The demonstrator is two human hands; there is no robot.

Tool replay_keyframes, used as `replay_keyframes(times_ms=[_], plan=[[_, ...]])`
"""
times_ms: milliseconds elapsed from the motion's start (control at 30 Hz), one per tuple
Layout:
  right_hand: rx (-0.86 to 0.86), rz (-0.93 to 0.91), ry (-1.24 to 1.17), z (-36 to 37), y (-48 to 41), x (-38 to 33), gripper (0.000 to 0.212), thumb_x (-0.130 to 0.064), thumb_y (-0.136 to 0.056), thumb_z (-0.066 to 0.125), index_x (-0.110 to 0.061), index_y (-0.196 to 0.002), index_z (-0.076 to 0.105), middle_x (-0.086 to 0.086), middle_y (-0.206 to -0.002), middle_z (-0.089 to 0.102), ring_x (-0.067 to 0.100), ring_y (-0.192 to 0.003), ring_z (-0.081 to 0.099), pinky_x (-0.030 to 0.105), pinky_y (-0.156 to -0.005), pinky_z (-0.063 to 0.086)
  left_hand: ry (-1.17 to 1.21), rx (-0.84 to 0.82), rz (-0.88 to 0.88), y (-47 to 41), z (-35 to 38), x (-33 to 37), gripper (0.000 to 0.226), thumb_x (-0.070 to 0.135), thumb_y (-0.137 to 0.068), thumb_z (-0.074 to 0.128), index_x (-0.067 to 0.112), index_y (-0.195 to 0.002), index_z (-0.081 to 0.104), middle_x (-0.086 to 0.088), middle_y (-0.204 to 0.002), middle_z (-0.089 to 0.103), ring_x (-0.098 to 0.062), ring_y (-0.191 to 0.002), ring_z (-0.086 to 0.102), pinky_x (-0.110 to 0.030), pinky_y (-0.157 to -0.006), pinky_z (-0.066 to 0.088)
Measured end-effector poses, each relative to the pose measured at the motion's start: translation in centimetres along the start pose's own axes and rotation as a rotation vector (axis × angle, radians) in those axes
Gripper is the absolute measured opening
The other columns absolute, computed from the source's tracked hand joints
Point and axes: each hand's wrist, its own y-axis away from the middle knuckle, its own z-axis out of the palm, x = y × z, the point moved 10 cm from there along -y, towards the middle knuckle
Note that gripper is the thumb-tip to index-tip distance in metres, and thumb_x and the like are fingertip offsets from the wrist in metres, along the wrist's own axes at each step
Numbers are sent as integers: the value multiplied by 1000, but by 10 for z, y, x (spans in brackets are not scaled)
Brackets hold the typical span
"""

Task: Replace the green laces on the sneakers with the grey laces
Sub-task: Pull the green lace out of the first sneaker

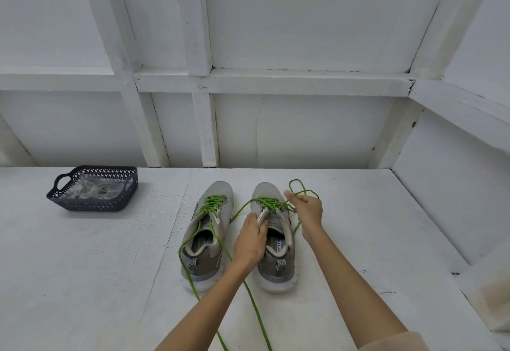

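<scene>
Two grey sneakers stand side by side on the white table, toes pointing away from me. The left sneaker (207,237) keeps its green lace (212,204) threaded, with loose ends trailing toward me. My left hand (249,240) grips the tongue of the right sneaker (276,262). My right hand (305,211) pinches the right sneaker's green lace (269,201) near the upper eyelets; a loop of it lies beyond the toe. A dark mesh basket (69,201) at the far left holds clear packets, apparently with the grey laces (96,189).
The white table (82,281) ends at a white panelled wall behind the shoes. A raised white ledge runs along the right side. Green lace ends trail across the table toward its near edge between my forearms.
</scene>
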Motion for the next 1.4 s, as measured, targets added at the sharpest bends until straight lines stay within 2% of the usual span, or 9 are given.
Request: replay_keyframes(times_ms=[100, 267, 433, 600, 800, 967, 1133, 1300, 1400], plan=[[-238, 11, 147, 23, 4, 5, 35, -29, -77, 81, -5, -62, 59, 8, -61, 47, 18, -62, 42, 29, -61, 33, 1, 1, -6, -1, 1, -2, 21, 33, -101, 38, 14, -100, 47, -10, -102, 57, -27, -90, 54, -35, -70, 36], [208, -48, 20, -18, -1, -2, 44, -27, -87, 70, -15, -52, 48, 2, -53, 48, 22, -60, 46, 33, -63, 36, -6, -1, 13, 0, 1, 1, 16, 31, -102, 39, 17, -96, 43, -9, -103, 55, -27, -93, 54, -35, -71, 36], [-180, -32, 213, 20, 2, 2, 43, -30, -80, 78, -11, -52, 52, 3, -52, 46, 16, -56, 41, 29, -60, 33, -5, 4, -6, -1, 1, -1, 19, 33, -101, 39, 15, -99, 46, -8, -103, 56, -26, -91, 54, -35, -72, 38], [164, -66, 70, -15, -1, -1, 39, -28, -88, 68, -8, -56, 54, 3, -55, 50, 19, -58, 44, 33, -64, 36, 0, 2, 2, 0, 1, -1, 21, 32, -102, 38, 13, -101, 47, -9, -102, 55, -28, -90, 54, -36, -71, 38], [-234, -89, 210, 21, -1, 6, 41, -31, -82, 76, -3, -60, 55, 8, -59, 46, 17, -61, 41, 32, -62, 33, 14, 5, -12, -1, 1, -3, 25, 33, -101, 38, 11, -105, 49, -10, -102, 57, -28, -91, 55, -38, -74, 40], [144, -20, -92, -16, 0, 12, 28, -22, -92, 63, -10, -67, 62, 6, -71, 62, 18, -63, 53, 32, -63, 40, 11, 0, -7, 1, 0, 0, 25, 31, -102, 38, 9, -107, 49, -9, -104, 55, -28, -94, 54, -34, -72, 35], [-186, 16, 119, 18, 5, 11, 34, -32, -83, 75, -2, -70, 65, 8, -65, 56, 17, -62, 47, 30, -58, 38, 10, 7, -14, 1, 0, -2, 24, 32, -102, 38, 11, -103, 48, -8, -101, 55, -26, -90, 54, -34, -70, 36], [133, -20, 46, -8, -3, 11, 33, -30, -89, 68, -2, -70, 64, 10, -64, 60, 23, -64, 52, 39, -64, 44, 16, 3, -5, 2, -1, 2, 22, 31, -102, 39, 11, -101, 47, -9, -100, 54, -24, -88, 51, -33, -70, 34], [-91, -31, 140, 14, -1, 8, 40, -33, -84, 73, -8, -58, 56, 5, -54, 50, 19, -57, 45, 34, -58, 36, 19, 3, -16, 2, -2, 1, 21, 31, -102, 39, 12, -99, 46, -8, -98, 54, -25, -86, 52, -34, -69, 35]])
